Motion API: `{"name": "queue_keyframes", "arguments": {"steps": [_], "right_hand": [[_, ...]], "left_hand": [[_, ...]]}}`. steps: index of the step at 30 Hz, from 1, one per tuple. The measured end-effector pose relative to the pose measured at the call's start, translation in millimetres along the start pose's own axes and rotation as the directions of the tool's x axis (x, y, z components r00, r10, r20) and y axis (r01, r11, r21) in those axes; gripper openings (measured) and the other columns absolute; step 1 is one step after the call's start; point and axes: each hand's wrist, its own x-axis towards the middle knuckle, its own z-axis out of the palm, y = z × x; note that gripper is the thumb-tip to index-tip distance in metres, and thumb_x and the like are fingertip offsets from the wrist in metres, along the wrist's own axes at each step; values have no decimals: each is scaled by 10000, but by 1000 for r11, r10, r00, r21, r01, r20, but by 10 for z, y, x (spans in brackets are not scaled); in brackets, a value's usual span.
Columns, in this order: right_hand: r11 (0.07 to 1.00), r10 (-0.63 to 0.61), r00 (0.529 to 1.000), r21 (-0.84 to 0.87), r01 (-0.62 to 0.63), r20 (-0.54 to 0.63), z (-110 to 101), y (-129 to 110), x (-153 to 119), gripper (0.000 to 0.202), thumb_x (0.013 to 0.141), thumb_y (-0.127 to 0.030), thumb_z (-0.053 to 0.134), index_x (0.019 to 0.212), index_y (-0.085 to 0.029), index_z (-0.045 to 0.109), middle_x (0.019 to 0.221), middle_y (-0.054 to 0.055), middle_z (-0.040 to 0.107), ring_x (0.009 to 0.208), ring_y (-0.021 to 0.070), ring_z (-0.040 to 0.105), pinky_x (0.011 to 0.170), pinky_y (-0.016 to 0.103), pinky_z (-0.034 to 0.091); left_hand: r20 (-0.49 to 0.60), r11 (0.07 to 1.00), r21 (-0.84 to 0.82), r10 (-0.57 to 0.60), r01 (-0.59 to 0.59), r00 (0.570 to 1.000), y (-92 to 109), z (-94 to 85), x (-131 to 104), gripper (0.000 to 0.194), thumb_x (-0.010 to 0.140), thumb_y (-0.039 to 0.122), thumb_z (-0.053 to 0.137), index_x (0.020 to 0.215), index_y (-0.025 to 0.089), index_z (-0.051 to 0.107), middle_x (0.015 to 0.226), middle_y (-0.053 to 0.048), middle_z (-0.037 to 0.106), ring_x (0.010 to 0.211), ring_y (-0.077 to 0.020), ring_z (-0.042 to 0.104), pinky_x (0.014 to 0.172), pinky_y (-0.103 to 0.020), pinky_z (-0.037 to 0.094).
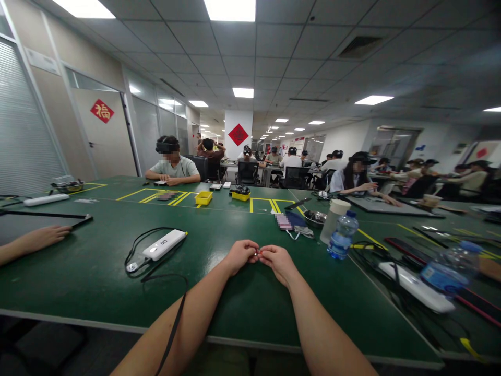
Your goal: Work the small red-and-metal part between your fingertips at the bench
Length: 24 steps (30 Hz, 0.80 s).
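Observation:
My left hand [241,256] and my right hand [278,261] meet fingertip to fingertip just above the green table [219,324]. Both are closed in a pinch. Between the fingertips shows a tiny pale thing [255,254], too small to name, and I cannot tell which hand bears it. Left of my hands lies a white power bank [165,245] with a black cable. A water bottle with a blue cap [343,236] stands to the right, beside a pale tumbler [334,220].
Another person's hand [52,237] rests at the left edge by a dark-framed panel [39,222]. Yellow trays [204,198] stand farther back. A metal bowl [315,217] and cloth items [295,223] lie ahead right. At right are a second bottle [450,271] and power bank [417,287].

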Motion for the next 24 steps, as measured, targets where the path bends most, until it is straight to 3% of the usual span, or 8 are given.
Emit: {"name": "queue_keyframes", "arguments": {"steps": [13, 24], "right_hand": [[1000, 4, 1000, -18, -4, 10, -3, -5, -1, 120, 612, -127, 687, 725, -125, 644, 708, 68, 681, 644, 142, 652, 648, 255, 535], [997, 44, 999, 66, -44, -7, -14, -30, 23, 137, 708, -258, 633, 702, -121, 638, 674, 74, 668, 619, 143, 644, 601, 250, 523]], "left_hand": [[3, 1000, 24, -18, 18, 1000, 52, 14, -34, 185, 715, 116, 579, 897, 117, 613, 704, -42, 665, 525, -80, 587, 551, -199, 483], [52, 999, -33, -23, 25, 998, 86, -4, -41, 327, 779, 411, 547, 861, 103, 622, 695, -64, 642, 578, -108, 604, 552, -210, 489]]}}
